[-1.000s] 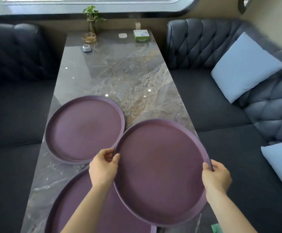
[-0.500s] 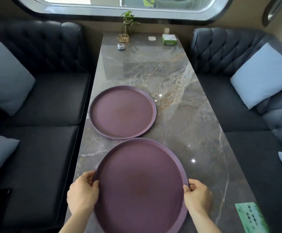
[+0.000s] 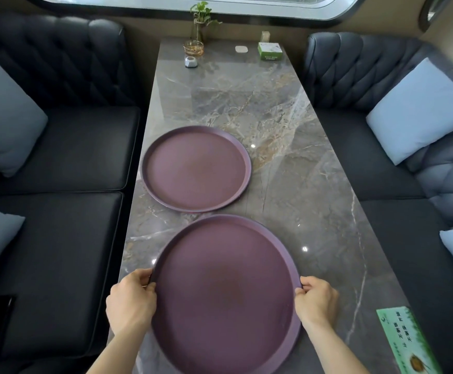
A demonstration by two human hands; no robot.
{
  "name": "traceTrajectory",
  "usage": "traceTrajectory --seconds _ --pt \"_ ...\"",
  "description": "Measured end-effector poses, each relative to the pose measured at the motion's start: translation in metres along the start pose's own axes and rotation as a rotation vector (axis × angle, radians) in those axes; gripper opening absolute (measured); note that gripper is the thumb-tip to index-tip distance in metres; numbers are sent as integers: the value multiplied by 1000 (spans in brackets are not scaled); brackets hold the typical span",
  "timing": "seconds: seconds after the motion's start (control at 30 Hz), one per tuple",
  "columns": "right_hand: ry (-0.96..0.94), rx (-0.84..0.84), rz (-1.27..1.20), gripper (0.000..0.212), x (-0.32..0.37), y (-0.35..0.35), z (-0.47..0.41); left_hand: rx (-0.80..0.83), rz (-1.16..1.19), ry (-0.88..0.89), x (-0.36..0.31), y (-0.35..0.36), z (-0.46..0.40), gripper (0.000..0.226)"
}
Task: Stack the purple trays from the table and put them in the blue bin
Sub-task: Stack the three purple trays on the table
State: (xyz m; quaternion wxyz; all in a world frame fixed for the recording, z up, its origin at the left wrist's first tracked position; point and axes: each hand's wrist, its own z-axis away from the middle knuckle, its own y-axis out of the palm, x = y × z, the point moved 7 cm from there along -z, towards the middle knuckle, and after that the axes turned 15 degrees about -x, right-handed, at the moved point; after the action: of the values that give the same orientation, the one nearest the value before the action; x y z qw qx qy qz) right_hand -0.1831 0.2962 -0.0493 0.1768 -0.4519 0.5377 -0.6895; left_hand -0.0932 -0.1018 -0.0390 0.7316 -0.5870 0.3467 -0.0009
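Both hands, left hand [image 3: 131,299] and right hand [image 3: 317,302], grip opposite rims of the near tray [image 3: 225,292] at the table's [image 3: 300,184] near end. A second tray [image 3: 196,168] (untouched) lies flat just beyond, along the left edge.

We have one view only, worn on the head, looking forward and steeply down along the marble table [image 3: 287,184]. Our hands sit close at 6 o'clock; the window [image 3: 193,1] lies far off at 12 o'clock.
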Motion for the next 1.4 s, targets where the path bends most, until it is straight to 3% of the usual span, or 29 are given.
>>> traceTrajectory --seconds 0.37,0.5,0.6,0.7,0.87,1.03,1.2,1.27,1.33,1.4 --pt "-17 -20 24 22 4 1 -1 48 45 6 6 6 -6 25" --pt "6 62 55 17 1 6 -3 116 16 -20 12 12 -12 23" --pt "10 148 97 19 10 6 -16 179 -48 -41 13 14 -20 36" --pt "14 151 4 29 36 5 -41 163 19 -91 1 15 -38 45" --pt "5 225 -135 24 104 34 -87 115 174 -266 -35 28 -82 43" --pt "12 340 -236 25 171 88 -124 80 380 -373 -84 49 -131 60" --pt "62 380 -389 54 231 120 -145 68 516 -481 -110 74 -168 88" --pt "152 447 -515 65 245 130 -147 63 564 -492 -118 81 -174 73" --pt "217 512 -598 72 253 140 -149 55 608 -491 -125 85 -176 30" --pt "251 551 -635 75 257 148 -150 63 636 -490 -125 89 -177 18"
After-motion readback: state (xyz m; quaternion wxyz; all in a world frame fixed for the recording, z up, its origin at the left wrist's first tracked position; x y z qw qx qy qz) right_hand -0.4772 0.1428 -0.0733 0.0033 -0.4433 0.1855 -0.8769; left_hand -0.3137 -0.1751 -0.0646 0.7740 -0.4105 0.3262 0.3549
